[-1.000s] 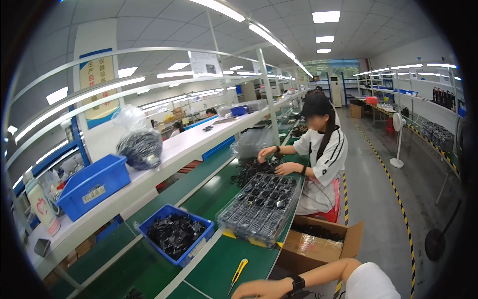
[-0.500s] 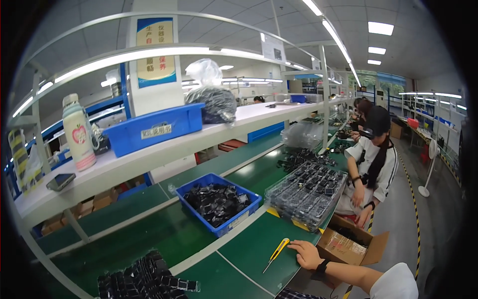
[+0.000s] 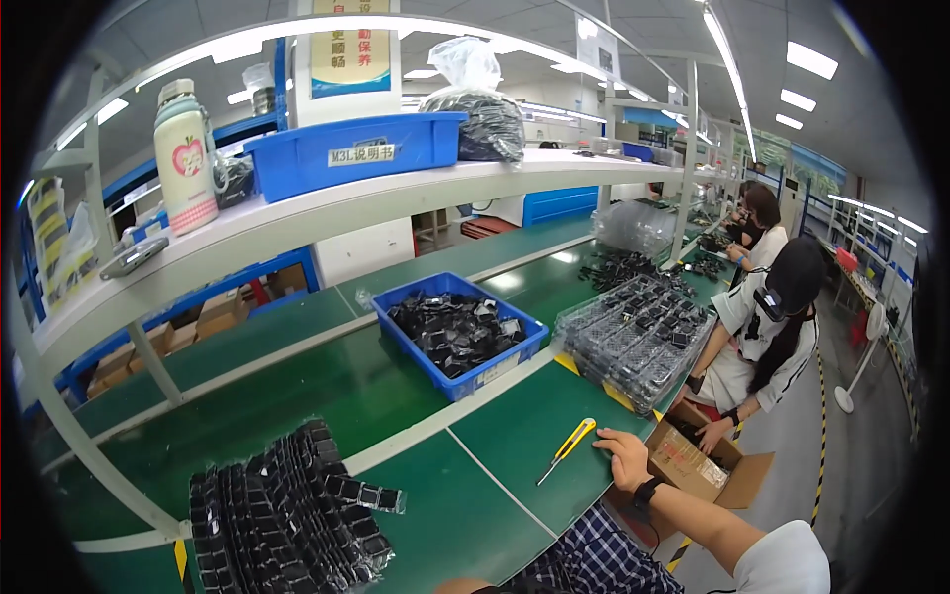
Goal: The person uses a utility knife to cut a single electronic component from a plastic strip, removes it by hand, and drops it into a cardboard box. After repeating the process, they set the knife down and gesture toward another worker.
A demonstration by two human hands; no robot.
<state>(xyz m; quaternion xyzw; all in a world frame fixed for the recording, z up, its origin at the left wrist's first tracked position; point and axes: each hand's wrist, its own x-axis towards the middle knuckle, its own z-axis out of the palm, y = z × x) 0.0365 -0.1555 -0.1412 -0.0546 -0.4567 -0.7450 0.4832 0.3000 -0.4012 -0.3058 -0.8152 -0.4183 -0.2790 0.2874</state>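
My right hand (image 3: 623, 461) lies at the table's edge with its fingers stretched out, holding nothing. Just left of its fingertips is a yellow utility knife (image 3: 568, 447), its narrow end pointing toward me. Of my left arm, only a small patch of skin (image 3: 461, 586) shows at the lower edge, and its fingers are hidden. To the left lies a large pile of small black parts in clear wrapping (image 3: 282, 515), set in rows. A blue bin (image 3: 457, 389) of similar loose black pieces (image 3: 455, 332) stands farther back.
Clear plastic trays with black parts (image 3: 638, 337) are stacked beyond my right hand. A co-worker (image 3: 762, 337) reaches into an open cardboard box (image 3: 693, 465) beside the table. A shelf (image 3: 327, 203) above holds a bottle (image 3: 186, 163), a phone (image 3: 136, 257) and a blue bin (image 3: 297, 163).
The view has tilted down and left, bringing more of the wrapped black parts and a patch of my left arm into sight. My right hand stays beside the utility knife.
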